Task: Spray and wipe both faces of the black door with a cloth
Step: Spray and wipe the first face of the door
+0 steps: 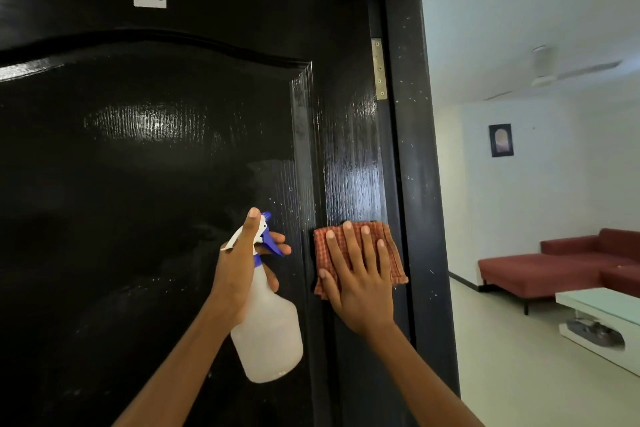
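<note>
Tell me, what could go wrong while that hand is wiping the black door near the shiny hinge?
1. The right hand presses the cloth flat near the door's hinged edge; below the hinge, fingers might get pinched if the door swings.
2. The left hand grips the spray bottle with its nozzle facing the door; an accidental squeeze could wet a wiped patch.

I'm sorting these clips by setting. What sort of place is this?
Most likely a home, at a doorway into a living room: a red sofa, a white coffee table, a ceiling fan and a framed picture show beyond the black door.
</note>
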